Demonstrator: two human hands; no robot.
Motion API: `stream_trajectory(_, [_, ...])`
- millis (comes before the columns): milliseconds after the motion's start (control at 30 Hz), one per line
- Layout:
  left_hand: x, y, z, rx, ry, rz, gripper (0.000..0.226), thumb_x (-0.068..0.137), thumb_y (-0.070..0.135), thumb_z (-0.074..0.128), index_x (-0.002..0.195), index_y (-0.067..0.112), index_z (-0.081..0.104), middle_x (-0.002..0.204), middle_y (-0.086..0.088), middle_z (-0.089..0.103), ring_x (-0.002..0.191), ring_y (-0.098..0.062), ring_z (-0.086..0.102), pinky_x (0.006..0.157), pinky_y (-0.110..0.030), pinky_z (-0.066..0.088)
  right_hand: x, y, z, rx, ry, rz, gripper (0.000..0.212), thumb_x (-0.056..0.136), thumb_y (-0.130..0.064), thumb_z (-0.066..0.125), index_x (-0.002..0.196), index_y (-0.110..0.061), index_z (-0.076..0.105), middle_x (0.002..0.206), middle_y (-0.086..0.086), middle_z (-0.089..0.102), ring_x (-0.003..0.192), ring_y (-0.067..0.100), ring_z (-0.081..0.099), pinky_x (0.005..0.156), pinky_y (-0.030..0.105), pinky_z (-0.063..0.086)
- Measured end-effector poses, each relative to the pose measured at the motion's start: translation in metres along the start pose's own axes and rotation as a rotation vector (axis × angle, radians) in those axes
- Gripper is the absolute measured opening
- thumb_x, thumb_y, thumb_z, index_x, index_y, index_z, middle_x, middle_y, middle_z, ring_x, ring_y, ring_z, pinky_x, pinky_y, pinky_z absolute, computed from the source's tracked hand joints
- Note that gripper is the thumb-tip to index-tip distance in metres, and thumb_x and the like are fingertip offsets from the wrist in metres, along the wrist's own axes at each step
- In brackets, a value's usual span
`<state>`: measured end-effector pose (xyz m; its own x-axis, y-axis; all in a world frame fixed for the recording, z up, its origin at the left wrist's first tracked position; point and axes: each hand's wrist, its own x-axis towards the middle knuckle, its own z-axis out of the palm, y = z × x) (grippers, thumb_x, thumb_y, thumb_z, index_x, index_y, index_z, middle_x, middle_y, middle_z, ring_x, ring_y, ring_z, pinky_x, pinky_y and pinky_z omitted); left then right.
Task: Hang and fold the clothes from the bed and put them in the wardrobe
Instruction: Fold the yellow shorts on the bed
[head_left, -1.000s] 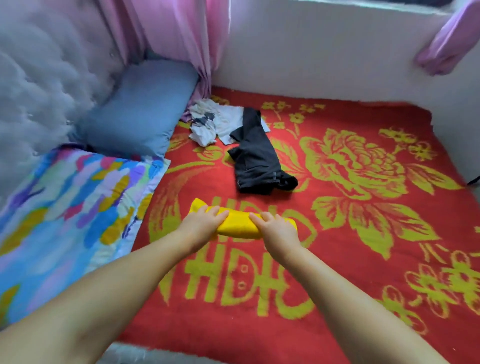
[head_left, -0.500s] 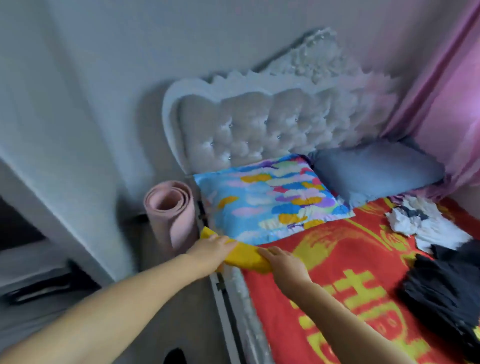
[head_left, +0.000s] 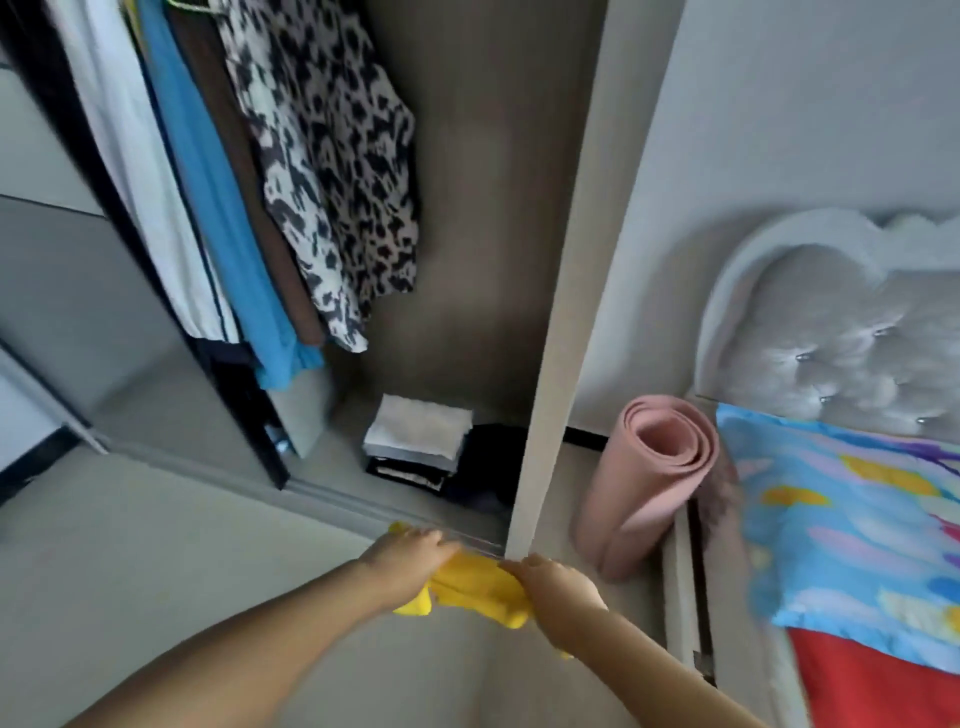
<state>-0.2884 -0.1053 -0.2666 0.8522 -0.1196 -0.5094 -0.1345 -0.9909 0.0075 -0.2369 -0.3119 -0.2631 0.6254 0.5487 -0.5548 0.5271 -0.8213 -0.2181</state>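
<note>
The step in hand looks like the carry to storage: a folded yellow garment (head_left: 475, 584) is held just short of the open wardrobe (head_left: 498, 218), low in the view at about 6 o'clock, with the wardrobe's bottom track right behind it. Both hands grip it, the left hand (head_left: 410, 553) curled over its 9 o'clock end and the right hand (head_left: 550, 579) curled over its 3 o'clock end, so the bundle hangs between them and sags a little below the fingers. The next move, as I judge it, calls for reaching forward and down past the white side panel (head_left: 558, 322) and setting the bundle flat on the wardrobe floor without letting the fold open; the sagging corners suggest it could loosen if one hand lets go early. Inside the wardrobe, toward 12 o'clock from the hands, a folded stack (head_left: 415, 441) sits on the floor, pale pieces on top and darker ones under, with a dark pile (head_left: 491, 467) touching it on the 3 o'clock side. Bare floor lies at the stack's 9 o'clock side, which looks the likeliest landing spot. Above, hanging clothes fill the 10 to 11 o'clock part: a black-and-white patterned garment (head_left: 332, 171), a brown one beside it, a blue garment (head_left: 218, 197) and a white garment (head_left: 130, 156). Outside, at 3 o'clock, a rolled pink mat (head_left: 649, 483) stands between wardrobe and bed (head_left: 872, 680).
</note>
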Motion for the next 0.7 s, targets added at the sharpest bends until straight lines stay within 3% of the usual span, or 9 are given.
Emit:
stream_trajectory(67, [-0.011, -0.046, 0.01, 0.007, -0.009, -0.03, 0.063, 0.089, 0.008, 0.049, 0.147, 0.02, 0.027, 0.136, -0.011, 0.044, 0.118, -0.034, 0.049, 0.071, -0.034, 0.036, 0.033, -0.042, -0.004, -0.016, -0.026, -0.03, 0.075, 0.084, -0.001, 0.057, 0.144, -0.038, 0.032, 0.137, 0.001, 0.047, 0.123, 0.031, 0.052, 0.094, 0.041, 0.048])
stream_trajectory(267, [-0.006, -0.149, 0.016, -0.032, -0.041, -0.068, 0.061, 0.089, 0.0, 0.036, 0.147, 0.019, 0.028, 0.135, -0.012, 0.044, 0.117, -0.036, 0.05, 0.083, -0.04, 0.044, 0.109, -0.11, -0.016, 0.006, -0.022, -0.074, 0.07, 0.084, -0.004, 0.055, 0.141, -0.038, 0.035, 0.131, 0.003, 0.051, 0.12, 0.03, 0.054, 0.091, 0.042, 0.05])
stream_trajectory(433, [0.044, -0.187, 0.006, -0.07, 0.016, -0.039, 0.054, 0.087, -0.002, 0.034, 0.139, 0.015, 0.037, 0.127, -0.013, 0.051, 0.114, -0.035, 0.054, 0.083, -0.04, 0.045, 0.165, -0.097, -0.035, 0.025, 0.006, -0.007, 0.065, 0.087, -0.009, 0.047, 0.142, -0.041, 0.035, 0.135, 0.001, 0.052, 0.12, 0.03, 0.056, 0.094, 0.04, 0.048])
stream_trajectory(533, [0.092, -0.2, -0.001, -0.069, 0.008, -0.026, 0.05, 0.089, -0.001, 0.033, 0.136, 0.013, 0.038, 0.126, -0.014, 0.05, 0.111, -0.035, 0.055, 0.082, -0.039, 0.045, 0.215, -0.074, -0.044, -0.015, 0.013, 0.057, 0.066, 0.085, -0.008, 0.055, 0.142, -0.035, 0.038, 0.136, 0.001, 0.051, 0.118, 0.03, 0.056, 0.095, 0.043, 0.049])
stream_trajectory(700, [0.195, -0.225, -0.009, -0.062, -0.024, 0.026, 0.051, 0.093, 0.004, 0.037, 0.142, 0.017, 0.036, 0.132, -0.01, 0.05, 0.115, -0.032, 0.054, 0.084, -0.036, 0.045, 0.295, -0.03, -0.062, -0.008, -0.08, 0.102, 0.073, 0.089, -0.011, 0.057, 0.149, -0.037, 0.025, 0.142, 0.004, 0.043, 0.127, 0.029, 0.049, 0.101, 0.039, 0.045])
